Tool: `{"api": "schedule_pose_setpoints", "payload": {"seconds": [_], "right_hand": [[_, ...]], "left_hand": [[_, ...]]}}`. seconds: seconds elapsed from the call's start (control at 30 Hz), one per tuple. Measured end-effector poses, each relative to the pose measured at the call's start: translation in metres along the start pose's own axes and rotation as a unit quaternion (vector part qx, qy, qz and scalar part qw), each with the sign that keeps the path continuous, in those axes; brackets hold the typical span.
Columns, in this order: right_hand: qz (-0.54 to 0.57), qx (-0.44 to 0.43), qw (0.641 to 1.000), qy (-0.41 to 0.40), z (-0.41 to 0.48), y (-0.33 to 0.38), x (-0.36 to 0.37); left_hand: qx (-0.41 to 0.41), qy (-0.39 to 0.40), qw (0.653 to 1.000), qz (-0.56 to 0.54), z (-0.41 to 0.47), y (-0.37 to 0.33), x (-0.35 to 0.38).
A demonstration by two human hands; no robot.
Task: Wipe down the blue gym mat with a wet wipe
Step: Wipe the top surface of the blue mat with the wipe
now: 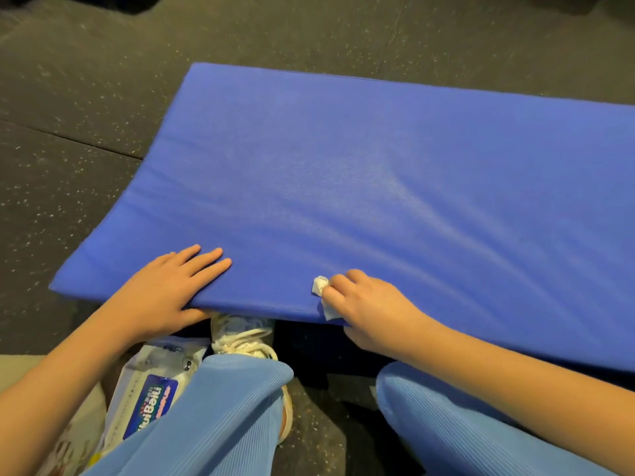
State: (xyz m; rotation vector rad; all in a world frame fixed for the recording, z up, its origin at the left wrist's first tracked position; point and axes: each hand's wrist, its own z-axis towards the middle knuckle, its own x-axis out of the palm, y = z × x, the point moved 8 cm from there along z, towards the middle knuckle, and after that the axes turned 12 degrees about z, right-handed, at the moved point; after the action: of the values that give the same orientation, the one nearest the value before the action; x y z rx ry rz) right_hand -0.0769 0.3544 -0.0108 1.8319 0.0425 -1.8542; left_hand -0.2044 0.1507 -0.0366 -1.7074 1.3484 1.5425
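Note:
A blue gym mat [378, 173] lies on dark speckled floor and fills the middle and right of the head view. My left hand [165, 290] rests flat on its near left edge, fingers straight, thumb under the rim. My right hand [371, 310] grips a crumpled white wet wipe [321, 286] and holds it against the mat's near edge; part of the wipe hangs over the rim below my fingers.
A pack of wet wipes [147, 393] lies on the floor by my left knee. My legs in light blue trousers [220, 420] and a white laced shoe [240, 334] sit under the mat's near edge. Dark rubber flooring [86, 115] surrounds the mat.

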Motion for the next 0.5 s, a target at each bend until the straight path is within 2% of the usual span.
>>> {"api": "schedule_pose_setpoints", "payload": {"seconds": [0.17, 0.5], "right_hand": [[0.023, 0.020, 0.999, -0.043, -0.009, -0.015, -0.039], [0.002, 0.156, 0.988, -0.008, -0.093, -0.073, -0.068]], "left_hand": [[0.028, -0.032, 0.999, -0.002, 0.021, -0.004, -0.023], [0.102, -0.124, 0.987, 0.004, 0.080, -0.092, -0.060]]}}
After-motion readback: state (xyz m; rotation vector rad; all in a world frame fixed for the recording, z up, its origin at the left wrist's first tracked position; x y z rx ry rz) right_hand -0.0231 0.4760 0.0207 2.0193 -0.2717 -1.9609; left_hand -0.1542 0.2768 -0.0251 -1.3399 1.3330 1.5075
